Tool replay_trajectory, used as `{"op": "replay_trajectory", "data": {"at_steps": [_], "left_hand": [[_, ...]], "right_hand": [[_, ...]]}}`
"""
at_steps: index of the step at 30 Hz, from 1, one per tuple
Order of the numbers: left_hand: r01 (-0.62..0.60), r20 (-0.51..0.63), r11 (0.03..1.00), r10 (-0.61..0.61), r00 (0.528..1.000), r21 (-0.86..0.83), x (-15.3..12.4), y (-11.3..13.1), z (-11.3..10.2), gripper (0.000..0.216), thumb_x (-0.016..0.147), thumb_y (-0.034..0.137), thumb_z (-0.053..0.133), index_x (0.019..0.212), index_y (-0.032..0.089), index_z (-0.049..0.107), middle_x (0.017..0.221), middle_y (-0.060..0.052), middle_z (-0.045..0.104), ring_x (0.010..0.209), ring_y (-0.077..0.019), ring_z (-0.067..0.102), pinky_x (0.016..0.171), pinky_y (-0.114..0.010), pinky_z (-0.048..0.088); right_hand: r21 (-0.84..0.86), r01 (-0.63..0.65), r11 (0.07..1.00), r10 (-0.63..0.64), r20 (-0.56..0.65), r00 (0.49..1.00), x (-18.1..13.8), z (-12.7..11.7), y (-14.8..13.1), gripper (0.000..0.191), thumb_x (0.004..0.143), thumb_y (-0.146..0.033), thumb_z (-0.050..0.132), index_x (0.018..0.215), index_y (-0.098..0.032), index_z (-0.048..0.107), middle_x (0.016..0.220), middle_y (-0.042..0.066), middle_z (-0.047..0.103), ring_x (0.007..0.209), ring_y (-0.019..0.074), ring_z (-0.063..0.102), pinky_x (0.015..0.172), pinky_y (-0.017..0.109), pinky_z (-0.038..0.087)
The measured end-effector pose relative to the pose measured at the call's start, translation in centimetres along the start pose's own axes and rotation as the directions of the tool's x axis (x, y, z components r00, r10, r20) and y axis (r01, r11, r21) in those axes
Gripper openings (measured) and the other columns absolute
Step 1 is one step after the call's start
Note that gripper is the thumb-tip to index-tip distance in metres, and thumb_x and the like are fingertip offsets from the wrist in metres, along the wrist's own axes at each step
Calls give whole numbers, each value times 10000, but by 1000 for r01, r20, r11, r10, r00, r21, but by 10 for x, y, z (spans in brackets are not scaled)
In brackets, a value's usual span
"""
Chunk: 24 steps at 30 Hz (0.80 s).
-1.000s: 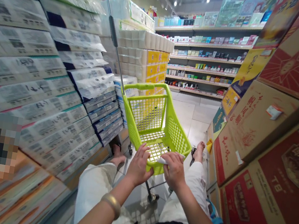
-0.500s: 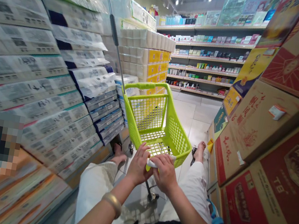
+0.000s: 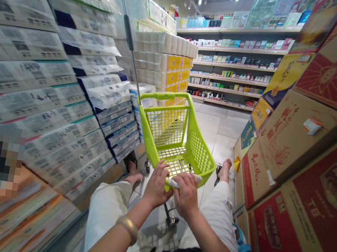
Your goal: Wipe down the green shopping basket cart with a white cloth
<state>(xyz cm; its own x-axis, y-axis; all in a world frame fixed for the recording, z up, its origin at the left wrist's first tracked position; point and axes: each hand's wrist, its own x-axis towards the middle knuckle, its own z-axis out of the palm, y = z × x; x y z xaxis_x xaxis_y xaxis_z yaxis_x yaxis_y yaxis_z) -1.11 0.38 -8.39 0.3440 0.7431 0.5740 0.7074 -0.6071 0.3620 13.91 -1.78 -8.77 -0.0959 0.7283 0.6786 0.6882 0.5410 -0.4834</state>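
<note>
A lime-green plastic shopping basket cart (image 3: 151,151) stands between my knees, its lattice sides and floor in plain view. My left hand (image 3: 156,187) is closed around the near rim, left of the middle. Right beside it, my right hand (image 3: 187,194) presses a folded white cloth or tissue (image 3: 174,183) around the same rim. One end of the white piece pokes out past the knuckles. How much of it lies under the palm is hidden. The cart's long metal pole (image 3: 127,32) with a dark grip rises at the far left corner.
Stacked packs of paper (image 3: 22,46) line the left side, with paper rolls (image 3: 166,43) behind the cart. Red and brown cartons (image 3: 303,137) are piled close on the right. Shelves of small goods (image 3: 231,63) cross the back. A caster (image 3: 172,221) shows below my hands.
My right hand has turned and shifted slightly on the rim, and the end of the white piece sticks out a little more to the right. My left hand stays about where it was.
</note>
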Motion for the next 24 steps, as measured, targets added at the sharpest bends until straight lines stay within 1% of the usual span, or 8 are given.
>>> {"op": "replay_trajectory", "data": {"at_steps": [2, 5, 9, 12, 15, 20, 22, 24], "left_hand": [[-8, 5, 1000, 8, 1000, -1, -1, -3, -1, 320, 690, 237, 618, 938, 219, 415, 1237, -129, 476, 1378, -346, 281, 1083, -539, 372], [7, 4, 1000, -7, 1000, 12, -1, -4, -4, 323, 673, 217, 617, 934, 221, 427, 1230, -121, 481, 1354, -344, 320, 1076, -543, 378], [33, 0, 999, -33, 999, 18, 0, -1, -4, 394, 594, 147, 622, 928, 225, 428, 1227, -110, 486, 1345, -347, 329, 1080, -552, 373], [40, -2, 999, -40, 999, 7, 0, 2, -3, 402, 582, 133, 620, 920, 229, 424, 1222, -107, 487, 1346, -350, 324, 1083, -557, 368], [46, -7, 999, -46, 999, -4, 0, 3, -3, 403, 589, 129, 612, 925, 231, 415, 1226, -107, 478, 1349, -352, 318, 1086, -561, 362], [12, -2, 1000, -12, 1000, -9, -1, -2, -4, 343, 652, 206, 608, 934, 223, 413, 1222, -121, 471, 1335, -349, 334, 1084, -559, 360], [3, 3, 1000, -3, 1000, 0, -2, -4, -6, 334, 659, 228, 619, 928, 220, 420, 1217, -125, 477, 1335, -350, 336, 1084, -554, 362], [1, 2, 1000, -1, 1000, 11, -3, -5, -7, 326, 663, 225, 620, 927, 218, 428, 1217, -127, 481, 1338, -348, 334, 1081, -547, 368]], "right_hand": [[26, 59, 998, -61, 68, 996, 1, 3, -9, 241, 813, -140, 485, 989, -237, 620, 985, 36, 629, 999, 205, 524, 1045, 402, 295], [2, 104, 995, -104, 96, 990, 4, -6, 2, 269, 811, -131, 488, 1015, -239, 626, 971, 37, 641, 977, 202, 537, 1009, 381, 333], [-91, 10, 996, -13, -32, 999, 7, -26, 39, 259, 818, -135, 463, 998, -227, 626, 989, 49, 638, 1000, 217, 535, 1018, 406, 321], [-119, -85, 989, 70, -127, 989, 6, -30, 51, 250, 828, -134, 439, 983, -222, 616, 1015, 56, 630, 1039, 224, 527, 1050, 422, 292], [-88, -122, 989, 105, -175, 979, 1, -18, 35, 262, 821, -116, 421, 974, -218, 607, 1014, 56, 625, 1083, 228, 511, 1073, 442, 260], [31, 52, 998, -53, 35, 998, -7, 3, -12, 283, 843, -138, 449, 1057, -246, 599, 1080, 34, 628, 1123, 211, 501, 1074, 413, 266], [51, 87, 995, -91, 69, 993, -7, 4, -17, 278, 856, -154, 459, 1074, -253, 601, 1087, 34, 633, 1107, 206, 510, 1056, 396, 290], [45, 113, 993, -116, 72, 991, -4, -2, -10, 278, 860, -150, 455, 1068, -253, 608, 1064, 34, 640, 1072, 202, 524, 1035, 386, 314]]}}
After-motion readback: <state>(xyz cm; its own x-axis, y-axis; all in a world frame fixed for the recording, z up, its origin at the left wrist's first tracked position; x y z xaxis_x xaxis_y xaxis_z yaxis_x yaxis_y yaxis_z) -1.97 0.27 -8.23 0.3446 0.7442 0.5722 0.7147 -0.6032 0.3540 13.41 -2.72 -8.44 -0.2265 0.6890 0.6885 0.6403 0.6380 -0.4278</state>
